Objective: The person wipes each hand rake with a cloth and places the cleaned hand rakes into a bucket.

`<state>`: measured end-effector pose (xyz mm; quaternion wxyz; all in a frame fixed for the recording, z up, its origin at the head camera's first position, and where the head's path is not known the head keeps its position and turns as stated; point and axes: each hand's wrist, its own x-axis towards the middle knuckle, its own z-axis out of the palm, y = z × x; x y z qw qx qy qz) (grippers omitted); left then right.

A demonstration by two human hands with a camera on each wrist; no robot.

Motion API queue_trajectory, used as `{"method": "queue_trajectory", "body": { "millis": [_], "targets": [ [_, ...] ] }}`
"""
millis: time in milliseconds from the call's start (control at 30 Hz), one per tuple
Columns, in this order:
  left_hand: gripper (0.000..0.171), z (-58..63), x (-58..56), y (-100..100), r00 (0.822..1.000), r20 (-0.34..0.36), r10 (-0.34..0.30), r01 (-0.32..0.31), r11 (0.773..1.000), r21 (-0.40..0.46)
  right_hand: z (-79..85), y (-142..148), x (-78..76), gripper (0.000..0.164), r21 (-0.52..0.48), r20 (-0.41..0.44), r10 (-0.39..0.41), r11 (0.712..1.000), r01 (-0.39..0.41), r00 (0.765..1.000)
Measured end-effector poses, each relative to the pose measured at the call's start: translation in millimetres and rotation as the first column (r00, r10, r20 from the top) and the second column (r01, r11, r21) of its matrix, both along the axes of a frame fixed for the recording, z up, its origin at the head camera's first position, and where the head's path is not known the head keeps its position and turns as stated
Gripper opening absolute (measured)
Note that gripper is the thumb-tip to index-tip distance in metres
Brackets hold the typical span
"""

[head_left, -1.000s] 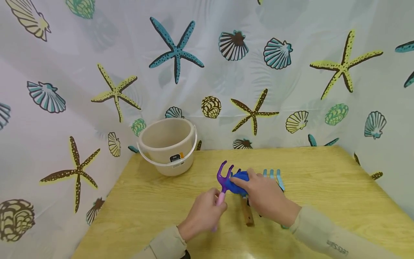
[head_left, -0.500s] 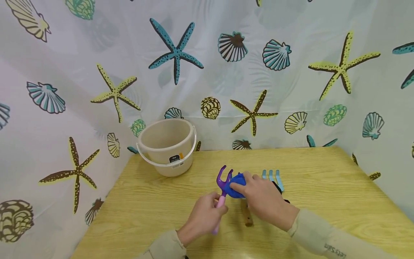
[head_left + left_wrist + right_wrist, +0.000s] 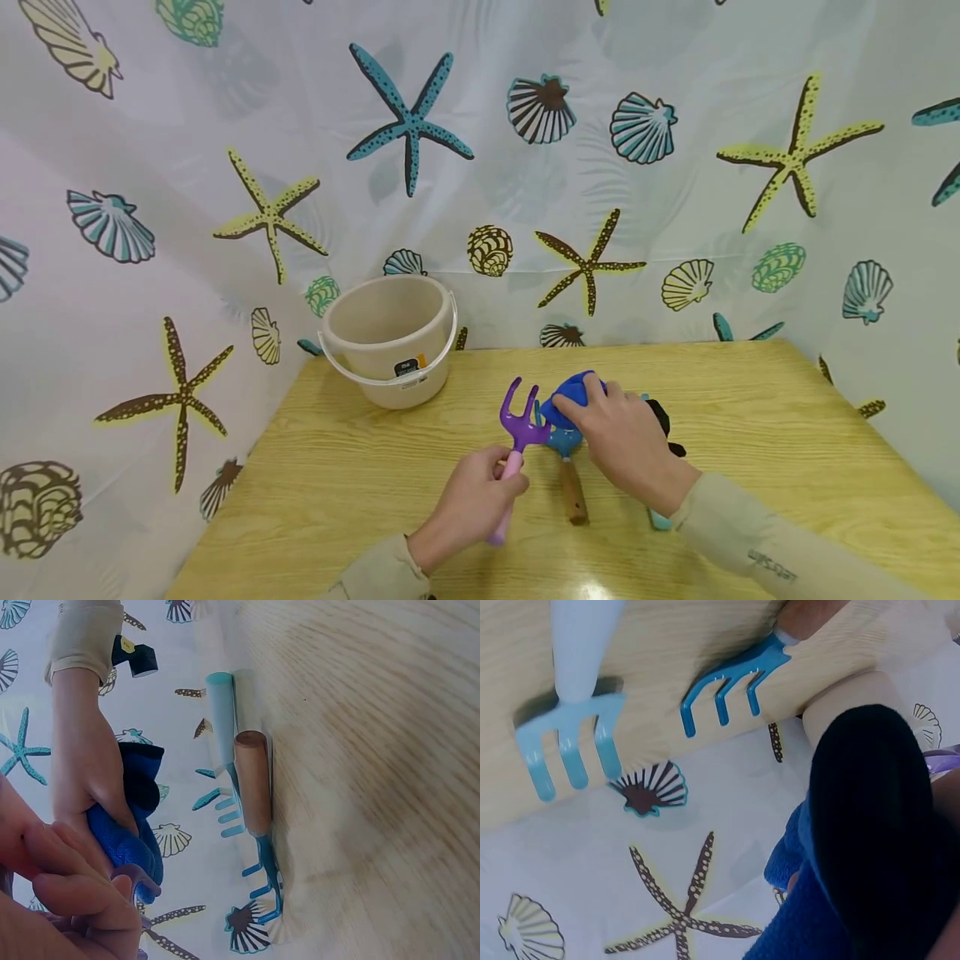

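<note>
A small hand fork with purple tines and a pink handle is gripped around the handle by my left hand, tines pointing away. My right hand holds a bunched blue and black cloth just right of those tines; whether cloth and tines touch, I cannot tell. Dark rounded ends of the cloth fill the right side of the right wrist view. Below the right hand lie a blue fork with a wooden handle and a light-blue rake, partly hidden in the head view.
A beige bucket with a white handle stands at the back left of the wooden table. A white curtain printed with starfish and shells rises behind and at both sides.
Earlier the cloth covered part of the purple tines; it has moved right and away from me, exposing them. The left hand has barely moved.
</note>
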<state>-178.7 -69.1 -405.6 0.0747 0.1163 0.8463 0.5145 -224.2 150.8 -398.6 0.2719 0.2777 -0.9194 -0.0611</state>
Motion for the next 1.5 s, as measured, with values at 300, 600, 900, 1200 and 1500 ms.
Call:
{"method": "queue_trajectory", "body": {
  "millis": [300,600,900,1200,1500],
  "targets": [
    [0.042,2.4,0.0,0.3,1.000,-0.006,0.015,-0.016,1.000,-0.018,9.9,-4.2,0.3,0.051,0.068,-0.093,0.005,0.998,0.001,0.996],
    [0.033,2.0,-3.0,1.0,1.000,0.017,0.000,0.001,0.998,-0.060,15.6,-22.2,14.7,0.060,-0.045,0.010,0.153,0.987,-0.153,0.988],
    [0.028,6.6,-0.1,-1.3,0.999,-0.003,-0.037,0.037,0.995,-0.090,11.5,-19.3,-2.2,0.057,-0.079,0.006,0.127,0.989,-0.126,0.992],
    [0.036,7.9,3.9,-0.9,1.000,0.018,-0.006,0.007,0.997,-0.082,16.5,-20.7,-6.1,0.053,-0.017,-0.095,0.072,0.997,-0.074,0.993],
    [0.020,5.9,3.4,1.3,0.999,-0.030,-0.036,0.032,0.992,-0.126,27.4,-22.7,-9.4,0.055,-0.150,-0.056,0.087,0.984,-0.094,0.995]
  ]
}}
